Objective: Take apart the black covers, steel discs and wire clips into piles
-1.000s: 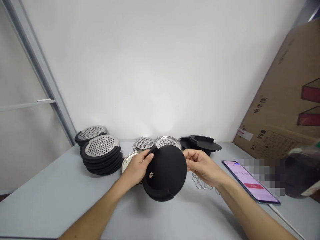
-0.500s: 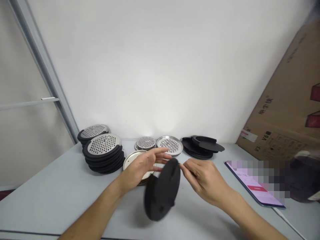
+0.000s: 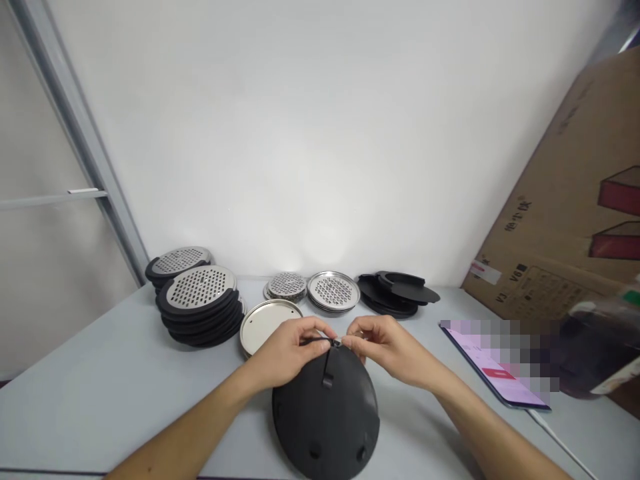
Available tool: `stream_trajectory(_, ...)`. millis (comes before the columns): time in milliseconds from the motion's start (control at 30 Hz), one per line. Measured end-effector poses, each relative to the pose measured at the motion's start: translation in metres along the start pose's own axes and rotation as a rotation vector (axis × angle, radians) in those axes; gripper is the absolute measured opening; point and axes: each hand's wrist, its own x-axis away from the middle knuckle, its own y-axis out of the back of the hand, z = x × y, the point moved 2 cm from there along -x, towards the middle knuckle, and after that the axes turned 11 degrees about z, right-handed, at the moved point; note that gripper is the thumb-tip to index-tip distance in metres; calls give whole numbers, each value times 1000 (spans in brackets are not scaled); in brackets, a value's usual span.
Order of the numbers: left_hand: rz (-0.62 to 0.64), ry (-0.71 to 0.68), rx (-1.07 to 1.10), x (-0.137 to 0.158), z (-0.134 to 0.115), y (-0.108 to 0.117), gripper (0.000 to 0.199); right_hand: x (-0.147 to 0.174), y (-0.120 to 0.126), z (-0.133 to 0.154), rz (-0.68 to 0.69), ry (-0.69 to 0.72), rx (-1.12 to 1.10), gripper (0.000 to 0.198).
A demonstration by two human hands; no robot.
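A round black plastic disc stands tilted in front of me, its flat face with small tabs and a short slot towards me. My left hand pinches its top edge with thumb and fingertips. At the same spot, my right hand pinches the rim, its fingertips almost meeting the left ones. A small piece at the rim between the fingertips is too small to make out. Just behind the left hand lies a shallow cream-coloured metal lid, partly covered by that hand.
Black-rimmed perforated metal discs are stacked at left, with another stack behind. Smaller perforated discs, grater-like plates and black discs lie along the wall. At right are a phone, a dark bottle and a cardboard box.
The black disc has turned its flat face towards me. My left hand has closed from spread fingers onto its top edge, and my right hand has moved in beside it.
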Motion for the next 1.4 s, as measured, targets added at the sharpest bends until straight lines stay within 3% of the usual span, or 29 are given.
stream_trajectory(100,-21,-5,-61,-1,6,7,21,3,0,6,-60,133,250,19)
stream_trajectory(267,-49,26,-129,-1,8,11,21,11,-5,6,-36,276,591,26)
stream_trajectory(467,-101,-13,-261,5,-7,15,20,14,-20,8,-94,201,889,24)
stream_trajectory(600,-71,-16,-319,9,-15,15,18,12,-35,6,-157,195,1047,20)
stream_trajectory(833,-11,33,-286,9,-5,14,16,9,-56,-10,-181,148,1379,17)
stream_trajectory(1000,-28,95,-253,5,6,14,22,3,-58,-8,-31,-6,1424,34)
stream_trajectory(1167,-20,91,-228,4,5,14,23,1,-56,-2,4,-88,1299,31)
stream_trajectory(1267,-23,84,-210,5,3,14,20,1,-56,-7,-13,-84,1265,27)
stream_trajectory(1400,-15,109,-225,5,6,11,20,-2,-58,-15,-27,24,1285,20)
